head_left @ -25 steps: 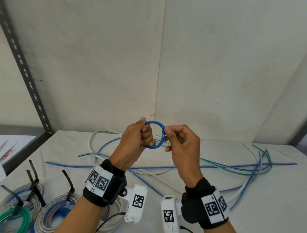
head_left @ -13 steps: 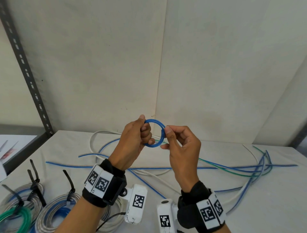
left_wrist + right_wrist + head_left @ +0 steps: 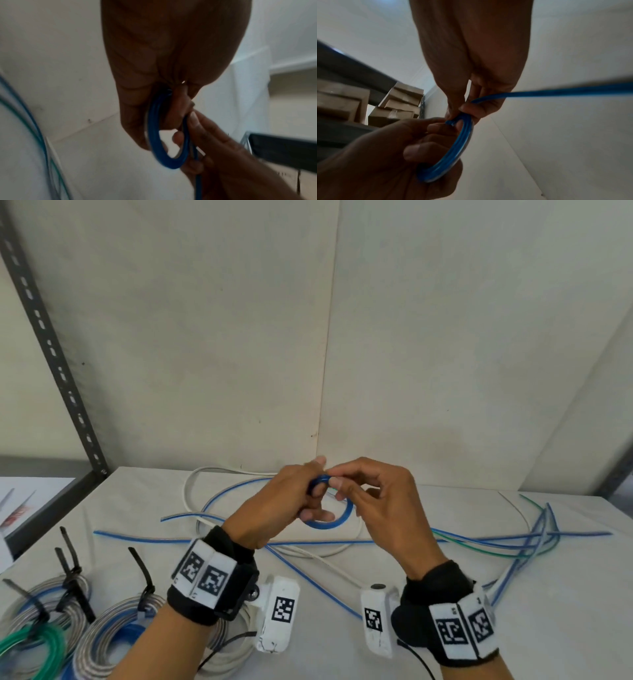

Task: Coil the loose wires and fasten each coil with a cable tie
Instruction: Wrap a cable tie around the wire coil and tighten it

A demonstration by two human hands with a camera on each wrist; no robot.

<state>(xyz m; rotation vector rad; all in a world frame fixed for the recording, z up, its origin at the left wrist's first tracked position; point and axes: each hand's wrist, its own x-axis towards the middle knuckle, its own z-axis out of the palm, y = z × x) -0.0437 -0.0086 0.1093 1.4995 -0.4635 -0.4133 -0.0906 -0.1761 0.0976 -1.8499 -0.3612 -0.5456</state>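
Note:
A small blue wire coil hangs in the air above the table, between both hands. My left hand grips the coil's top and left side, fingers curled round it. My right hand pinches the coil's top edge between thumb and fingertips. The wire's free length runs off from the right hand toward the loose wires. Loose blue, green and white wires lie spread over the white table.
Several finished coils with black cable ties lie at the front left, one of them green. A white coil sits under my left wrist. A slotted metal upright stands at the left. Cardboard boxes sit on a shelf.
Both hands have come closer together and dropped a little. The coil has tipped from upright to flatter, and my right hand has shifted from its right side to its top.

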